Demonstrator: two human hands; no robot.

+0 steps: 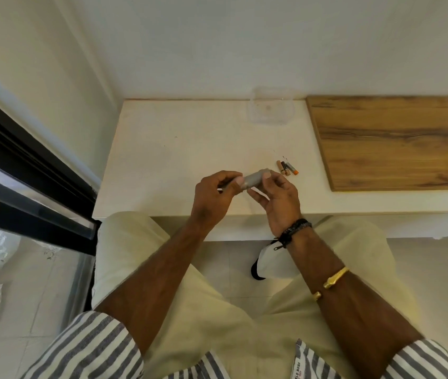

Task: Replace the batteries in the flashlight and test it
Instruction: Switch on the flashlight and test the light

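Note:
I hold a small grey flashlight (254,179) over the white table (179,149), near its front edge. My left hand (214,196) grips its left end with thumb and fingers. My right hand (277,198) grips its right end, fingers curled around it. Much of the flashlight's body is hidden by my fingers and blurred. A few small batteries (287,168) lie side by side on the table just beyond my right hand: a tan one, a dark one and one with an orange tip.
A clear plastic container (270,110) stands at the back of the table by the wall. A wooden board (397,140) covers the table's right part. A dark-framed window (26,170) runs along the left. My knees are below the table edge.

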